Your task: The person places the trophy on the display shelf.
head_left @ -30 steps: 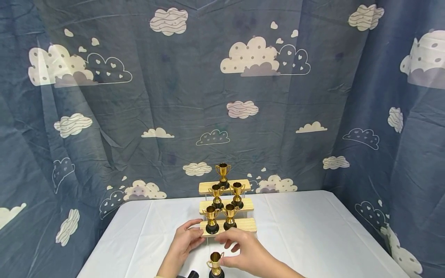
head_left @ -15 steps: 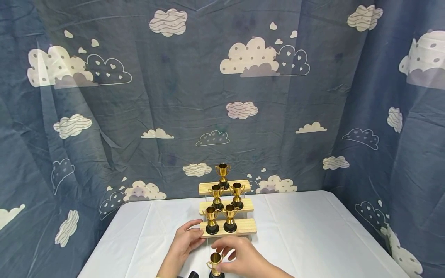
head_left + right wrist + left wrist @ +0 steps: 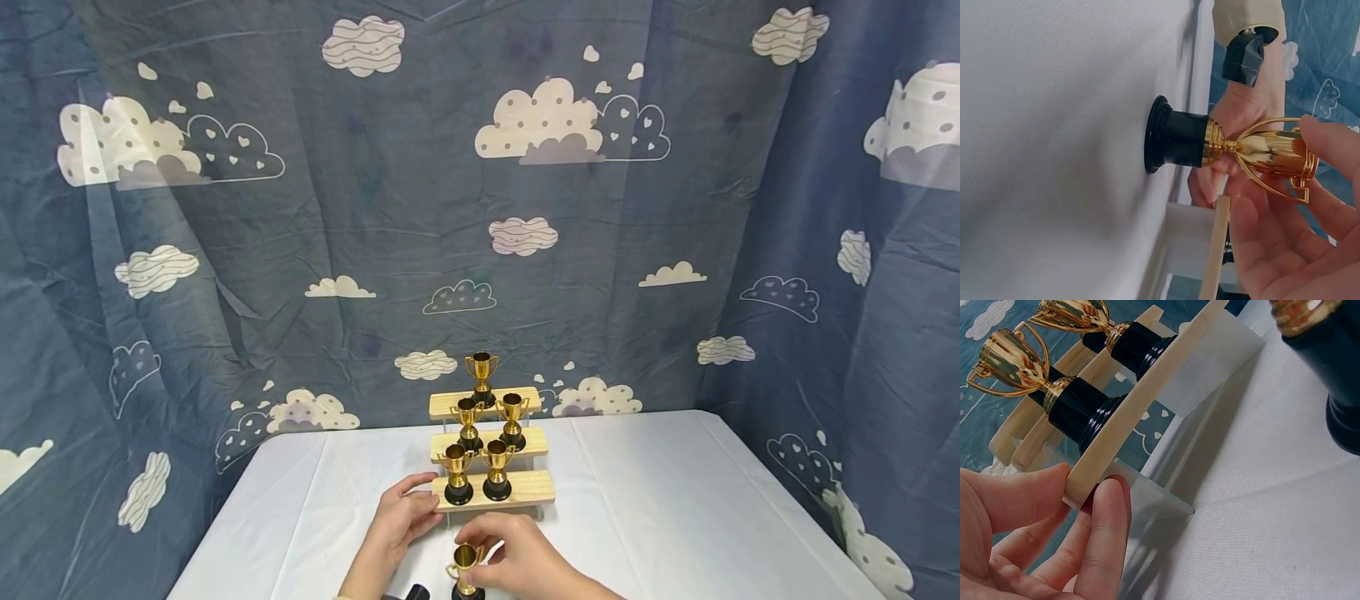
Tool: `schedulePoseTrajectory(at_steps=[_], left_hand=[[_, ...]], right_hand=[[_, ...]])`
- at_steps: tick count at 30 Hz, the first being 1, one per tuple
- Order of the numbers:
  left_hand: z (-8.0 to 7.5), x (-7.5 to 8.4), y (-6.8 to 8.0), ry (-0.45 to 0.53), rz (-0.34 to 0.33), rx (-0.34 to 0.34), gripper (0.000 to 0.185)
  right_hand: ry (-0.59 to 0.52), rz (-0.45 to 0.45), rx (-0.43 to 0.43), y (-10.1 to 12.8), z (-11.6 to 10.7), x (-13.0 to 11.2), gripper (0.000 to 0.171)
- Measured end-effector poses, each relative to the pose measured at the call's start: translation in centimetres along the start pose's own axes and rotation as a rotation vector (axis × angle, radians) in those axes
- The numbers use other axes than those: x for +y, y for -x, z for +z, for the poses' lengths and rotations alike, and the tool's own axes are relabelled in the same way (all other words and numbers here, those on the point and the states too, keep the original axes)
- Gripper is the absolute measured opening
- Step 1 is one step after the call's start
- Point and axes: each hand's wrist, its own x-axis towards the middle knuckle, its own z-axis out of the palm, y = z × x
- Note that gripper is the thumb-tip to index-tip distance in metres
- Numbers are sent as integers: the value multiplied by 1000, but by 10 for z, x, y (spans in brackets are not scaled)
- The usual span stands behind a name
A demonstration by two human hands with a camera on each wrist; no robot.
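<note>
A three-step wooden stand (image 3: 528,487) carries several small gold trophies with black bases; two of them (image 3: 456,475) are on the bottom step. My left hand (image 3: 429,500) pinches the left end of that step (image 3: 1124,425) between thumb and finger (image 3: 1110,506). In front of the stand, another gold trophy (image 3: 466,571) stands on the white tablecloth. My right hand (image 3: 486,557) curls round its cup (image 3: 1270,154), with one fingertip (image 3: 1330,142) on the rim; the black base (image 3: 1171,140) rests on the cloth.
The white-covered table (image 3: 675,508) stretches left and right of the stand. A blue cloud-print curtain (image 3: 480,208) closes in the back and both sides. A black wrist device (image 3: 415,593) sits at the bottom edge.
My right hand has drawn back from the bottom step toward me and closed round the loose trophy's cup. The left hand and the stand have stayed in place.
</note>
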Motion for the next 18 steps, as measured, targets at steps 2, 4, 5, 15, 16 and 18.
schedulePoseTrajectory(at_steps=[2,4,5,15,16,18], left_hand=[[0,0,0,-1,-3,0,58],[0,0,0,-1,-6,1,58],[0,0,1,-1,-7,1,58],[0,0,1,6,14,-16,58],[0,0,1,6,14,-15,58],[0,0,1,5,14,-15,57]], right_hand=[[-5,11,-5,0,0,1,31],[-14,30,-14,-1,1,3,30],[-19,39,-18,-1,1,3,29],[-15,38,-23,-2,2,6,28],[-13,34,-23,-1,1,5,28],[-6,21,-22,-1,1,4,28]])
